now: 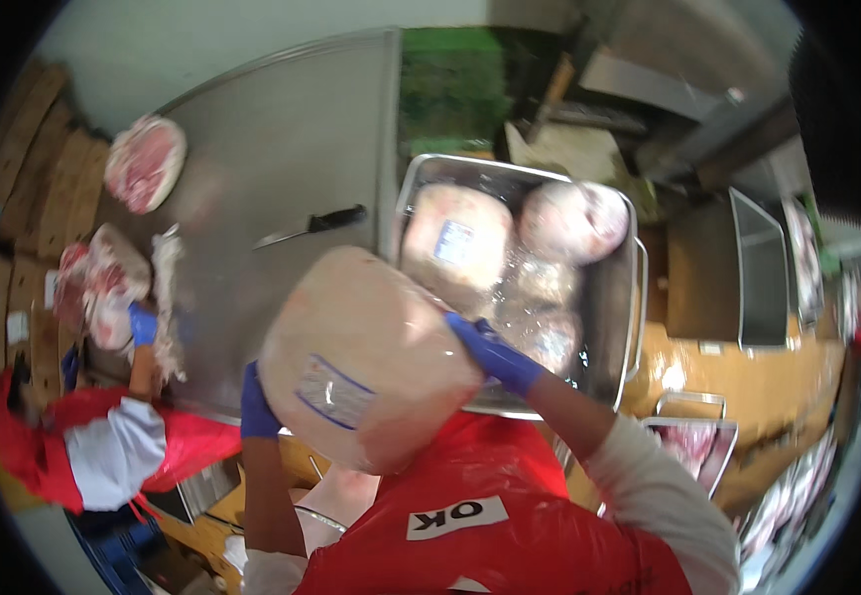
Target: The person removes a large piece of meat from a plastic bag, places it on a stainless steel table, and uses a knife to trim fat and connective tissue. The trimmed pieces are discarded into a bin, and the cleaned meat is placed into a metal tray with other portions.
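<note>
I hold a large pale piece of meat, wrapped in shiny clear plastic with a blue-edged label on it, in front of my red apron. Blue-gloved, my left hand grips its left edge, with the fingers partly hidden behind it. At its right side my right hand, also in a blue glove, presses against the wrap. Just beyond it, to the right, several wrapped pieces of meat lie in a deep metal tub. On the metal table, a black-handled knife lies past the held piece.
At the left, a co-worker in a red apron has a blue-gloved hand on a raw cut of meat. Another round cut lies on the metal table. Right of the tub stand a grey bin and a meat tray.
</note>
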### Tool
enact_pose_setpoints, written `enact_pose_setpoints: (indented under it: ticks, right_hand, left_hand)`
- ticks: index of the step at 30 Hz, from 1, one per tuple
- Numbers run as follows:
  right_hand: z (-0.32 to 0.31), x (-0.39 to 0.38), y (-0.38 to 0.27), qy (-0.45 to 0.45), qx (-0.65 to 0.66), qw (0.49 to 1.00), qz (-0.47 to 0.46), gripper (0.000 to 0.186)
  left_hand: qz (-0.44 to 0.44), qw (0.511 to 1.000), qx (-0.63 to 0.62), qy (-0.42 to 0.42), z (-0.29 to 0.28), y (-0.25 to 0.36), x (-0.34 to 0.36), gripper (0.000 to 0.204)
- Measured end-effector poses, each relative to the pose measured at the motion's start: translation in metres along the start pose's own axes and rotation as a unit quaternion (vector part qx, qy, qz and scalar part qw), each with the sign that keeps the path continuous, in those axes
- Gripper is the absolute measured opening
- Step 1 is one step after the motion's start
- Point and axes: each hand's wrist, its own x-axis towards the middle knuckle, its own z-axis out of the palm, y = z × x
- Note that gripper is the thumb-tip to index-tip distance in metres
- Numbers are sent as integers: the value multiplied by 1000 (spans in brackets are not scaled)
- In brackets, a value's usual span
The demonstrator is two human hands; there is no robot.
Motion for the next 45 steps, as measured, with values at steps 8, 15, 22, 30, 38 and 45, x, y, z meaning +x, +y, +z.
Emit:
enact_pose_setpoints:
  ticks: [8, 15, 22, 30, 38, 45]
  right_hand:
    - [15, 9, 25, -77, -4, 997, 0, 115]
    - [-60, 81, 75, 5, -96, 984, -152, 88]
    - [-336, 234, 31, 431, -277, 837, -191, 77]
    - [-378, 262, 9, 383, -529, 750, -103, 94]
    - [-366, 227, -28, 323, -588, 738, -71, 84]
    - [-384, 254, -37, 275, -586, 759, -67, 102]
  left_hand:
    - [258, 837, 448, 180, 11, 10, -3, 57]
    - [412, 443, 775, 183, 161, -61, -76, 70]
    - [445, 473, 743, 164, 171, -64, -75, 63]
    - [446, 495, 726, 171, 175, -64, -73, 60]
    - [453, 541, 684, 185, 160, -64, -74, 57]
    - [458, 568, 659, 181, 154, -60, -67, 58]
